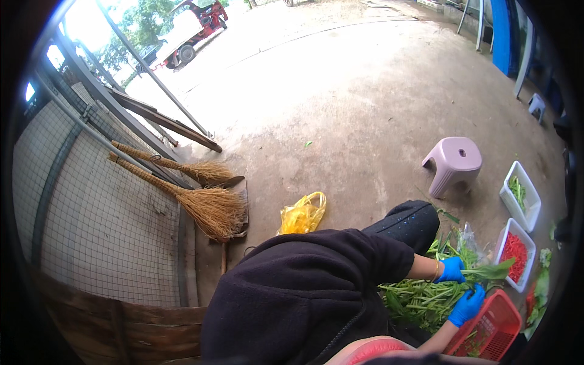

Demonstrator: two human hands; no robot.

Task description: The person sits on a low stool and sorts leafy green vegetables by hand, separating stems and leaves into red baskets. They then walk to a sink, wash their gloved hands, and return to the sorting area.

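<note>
My left hand (451, 269), in a blue glove, is closed around the stem of a leafy green vegetable (492, 271), whose broad leaf points right. Just below it is my right hand (469, 305), also blue-gloved, with its fingertips close to the held stem; whether they grip anything cannot be made out. A heap of green stalks (419, 296) lies beneath and left of both hands. Beside my right hand stands a red plastic basket (514, 315) with some green bits inside. A white basket of red shredded or sliced pieces (513, 255) is just beyond the leaf.
Another white basket (531, 216) holds green pieces. A pink plastic stool (458, 155) stands on the concrete floor. Clear plastic (470, 239) lies by the heap. A yellow plastic bag (302, 216), straw brooms (212, 210) and a dustpan (244, 200) are to the left. Large leaves (540, 292) lie far right.
</note>
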